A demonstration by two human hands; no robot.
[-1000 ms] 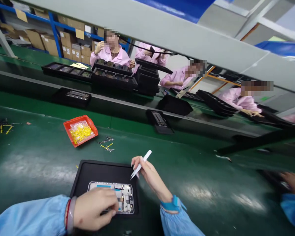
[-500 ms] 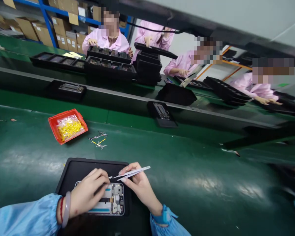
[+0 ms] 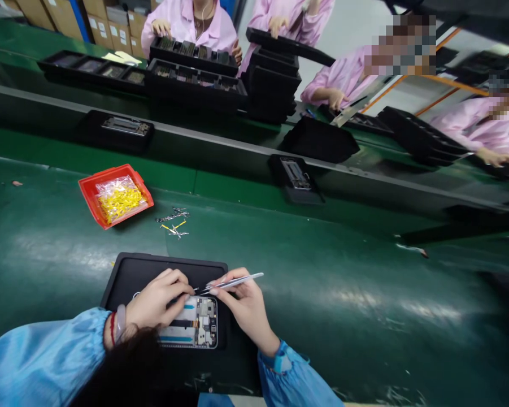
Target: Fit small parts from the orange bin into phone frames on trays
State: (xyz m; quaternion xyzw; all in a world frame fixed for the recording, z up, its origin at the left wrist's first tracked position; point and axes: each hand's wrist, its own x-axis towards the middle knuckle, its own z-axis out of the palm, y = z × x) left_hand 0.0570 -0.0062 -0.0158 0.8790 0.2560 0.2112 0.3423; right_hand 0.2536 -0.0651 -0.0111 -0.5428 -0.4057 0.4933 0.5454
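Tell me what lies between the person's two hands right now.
In the head view, white tweezers held in the right hand span the gap, tips at the left hand, over the phone housing.

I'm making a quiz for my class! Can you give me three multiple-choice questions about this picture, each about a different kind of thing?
1. Where does the phone frame lie?
A) on the black tray
B) inside a cardboard box
C) on a shelf

2. What colour is the shallow tray holding the bag of yellow parts?
A) blue
B) red
C) white

3. Where are the tweezers?
A) lying on the green belt
B) held in the right hand
C) inside the shallow tray

Answers:
1. A, it sits within the tray's rim.
2. B, its rim shows red.
3. B, those fingers pinch them.
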